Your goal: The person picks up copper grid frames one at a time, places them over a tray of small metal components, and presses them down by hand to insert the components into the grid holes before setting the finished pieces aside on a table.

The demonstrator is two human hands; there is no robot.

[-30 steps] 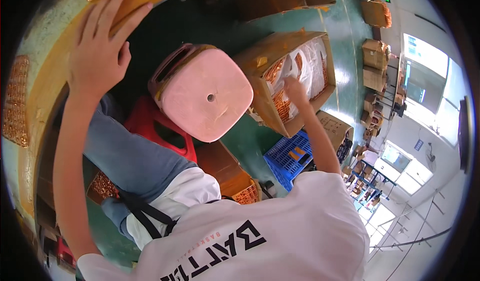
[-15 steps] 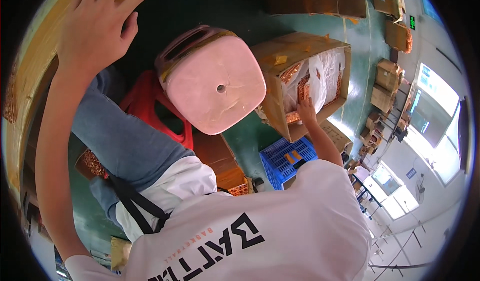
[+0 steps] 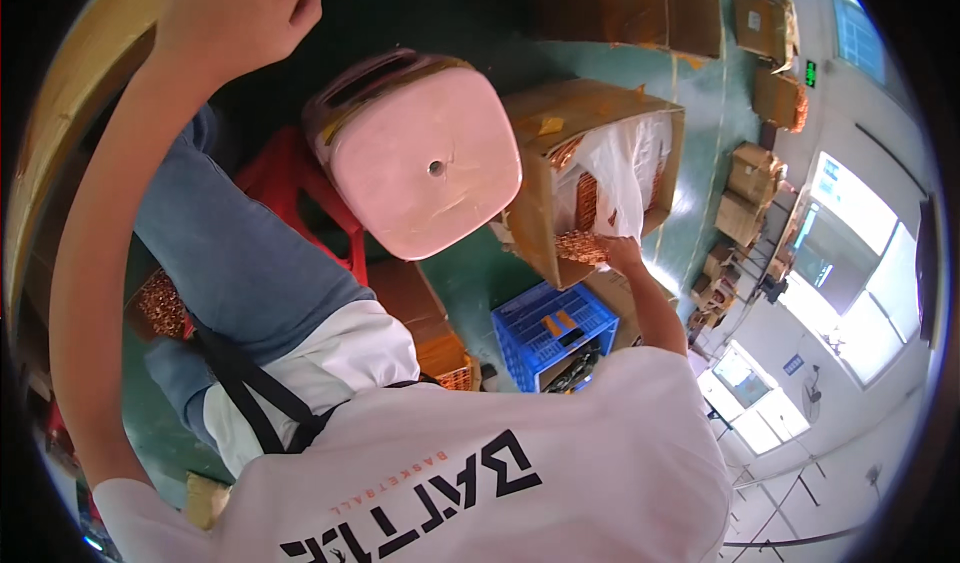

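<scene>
My right hand [image 3: 622, 254] is closed on a bundle of small copper-coloured metal parts [image 3: 580, 248]. It holds them at the near opening of a cardboard box [image 3: 540, 198] lined with white plastic sheeting [image 3: 625, 168]. More copper-coloured pieces [image 3: 587, 201] show inside, partly hidden by the plastic. Up at the far left, my left hand [image 3: 225, 23] is beside the edge of a wooden table [image 3: 85, 73]. Its thumb stands apart, and the other fingers are mostly cut off by the picture's edge. Nothing shows in that hand.
A pink stool [image 3: 430, 163] stands between my leg and the box, with a red stool [image 3: 290, 188] beside it. Nearer me are a blue plastic crate [image 3: 550, 328] and a brown carton [image 3: 415, 308]. Further cartons [image 3: 630, 13] stand beyond and along the right wall.
My right hand has drawn back from inside the box toward its near edge, bringing the copper-coloured bundle along. My left hand has shifted up and right, its fingers passing out of the picture.
</scene>
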